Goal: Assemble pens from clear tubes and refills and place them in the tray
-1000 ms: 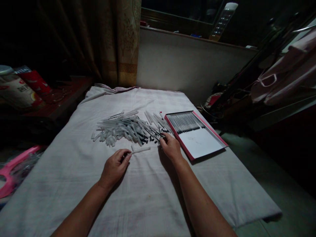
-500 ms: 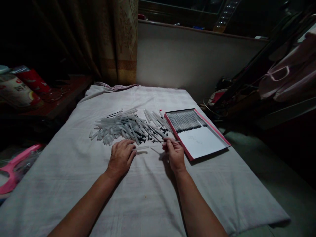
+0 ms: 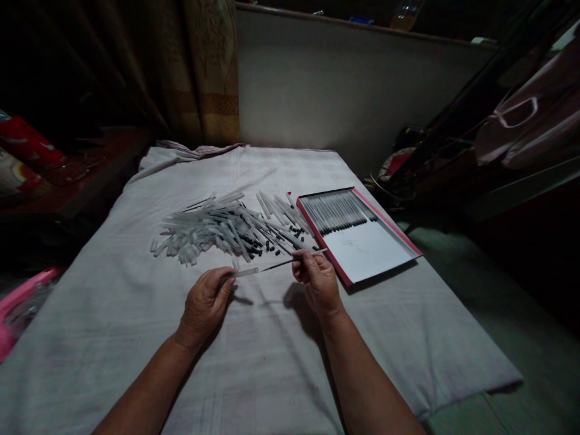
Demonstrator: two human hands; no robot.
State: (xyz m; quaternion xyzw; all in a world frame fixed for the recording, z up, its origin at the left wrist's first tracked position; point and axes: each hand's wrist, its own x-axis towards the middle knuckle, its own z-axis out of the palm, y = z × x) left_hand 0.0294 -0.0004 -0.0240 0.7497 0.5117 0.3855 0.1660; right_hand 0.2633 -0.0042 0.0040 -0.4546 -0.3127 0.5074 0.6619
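My left hand (image 3: 206, 302) pinches a clear pen barrel (image 3: 244, 272) just above the white cloth (image 3: 254, 362). My right hand (image 3: 317, 281) pinches a thin dark refill (image 3: 290, 261), whose tip meets the barrel's open end. Both hands hover a little in front of a loose heap of clear pen barrels and small black parts (image 3: 226, 229). To the right of my right hand lies a flat red-edged box (image 3: 362, 244) with a row of finished pens (image 3: 338, 211) at its far end.
A curtain (image 3: 203, 72) hangs behind the table, beside a pale wall. Red packages (image 3: 27, 145) sit on a dark shelf at the left, and a pink plastic item (image 3: 18, 302) lies lower left. Clothes and dark clutter (image 3: 512, 127) fill the right side.
My right hand picked a refill out of the heap and brought it to the barrel in my left hand. Both hands lifted slightly off the cloth, and the view shifted down.
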